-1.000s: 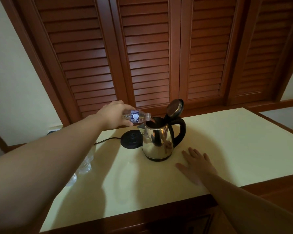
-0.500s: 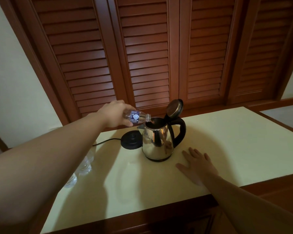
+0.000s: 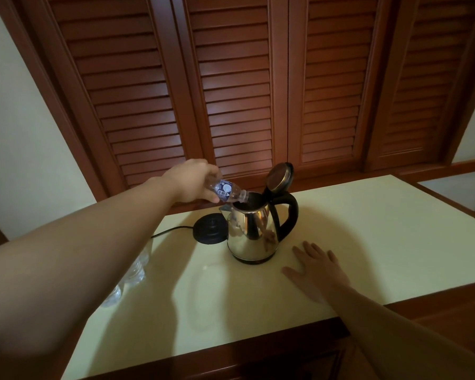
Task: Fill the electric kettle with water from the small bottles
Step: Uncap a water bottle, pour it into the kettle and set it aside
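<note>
Left hand [image 3: 188,181] is gripping a small bottle [image 3: 226,191], fingers curled round its body, tipping it neck-down so the mouth is sitting at the rim of the electric kettle [image 3: 254,233]. Kettle is standing on the pale surface [image 3: 395,229], lid [image 3: 279,177] hinged up, black handle pointing to 3 o'clock. Right hand [image 3: 317,271] is lying flat on the surface at the kettle's 4 o'clock, fingers straight, holding nothing. Black power base [image 3: 210,228] is sitting at the kettle's 9 o'clock, just beside it. Clear bottles [image 3: 136,272] are lying at 8 o'clock, partly hidden by the left forearm.
</note>
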Available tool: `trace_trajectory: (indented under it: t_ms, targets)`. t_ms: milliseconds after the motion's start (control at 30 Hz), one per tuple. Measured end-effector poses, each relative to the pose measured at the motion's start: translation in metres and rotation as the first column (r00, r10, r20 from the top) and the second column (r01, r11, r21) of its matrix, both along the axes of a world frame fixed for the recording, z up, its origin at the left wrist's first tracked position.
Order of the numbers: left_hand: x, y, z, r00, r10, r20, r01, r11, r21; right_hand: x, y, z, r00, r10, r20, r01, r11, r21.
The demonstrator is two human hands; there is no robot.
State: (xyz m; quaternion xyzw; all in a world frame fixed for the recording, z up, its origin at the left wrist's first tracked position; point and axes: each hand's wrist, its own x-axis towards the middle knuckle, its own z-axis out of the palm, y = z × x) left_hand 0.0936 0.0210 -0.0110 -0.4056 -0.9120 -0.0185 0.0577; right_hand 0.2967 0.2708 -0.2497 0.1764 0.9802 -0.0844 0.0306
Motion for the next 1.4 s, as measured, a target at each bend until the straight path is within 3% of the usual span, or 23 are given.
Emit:
trace_trajectory:
  t_ms: [333,633,900,967,1067,1233,1400]
  targets:
    - [0.004,0.006,0.006,0.990,-0.084,-0.111,0.073,0.992,-0.101,0.001,0.000,0.002,1.000,0.005,0.001,-0.005,1.000,-0.014]
    - [0.009,0.006,0.007,0.959,-0.092,-0.268,0.044,0.983,-0.180,-0.001,0.000,0.002,1.000,0.012,0.019,-0.012,1.000,0.003]
    - [0.015,0.004,0.002,0.915,-0.076,-0.396,0.027,0.992,-0.127,-0.001,0.001,0.000,1.000,0.008,0.012,-0.008,1.000,0.002]
    - [0.016,0.000,-0.005,0.943,0.002,-0.333,-0.017,0.999,-0.044,-0.001,0.002,-0.001,1.000,0.009,0.011,-0.009,1.000,0.004]
    - [0.013,-0.012,-0.027,0.990,0.086,-0.115,-0.069,0.987,0.147,-0.001,0.002,-0.001,1.000,0.017,0.016,-0.017,1.000,0.001]
    - [0.007,-0.036,-0.076,0.985,0.136,0.110,-0.169,0.905,0.391,-0.001,0.000,0.001,1.000,0.007,0.011,-0.007,1.000,-0.030]
    - [0.028,-0.050,-0.116,0.948,0.114,0.298,-0.271,0.780,0.564,-0.008,-0.014,0.017,0.986,0.001,-0.165,-0.009,0.999,-0.048]
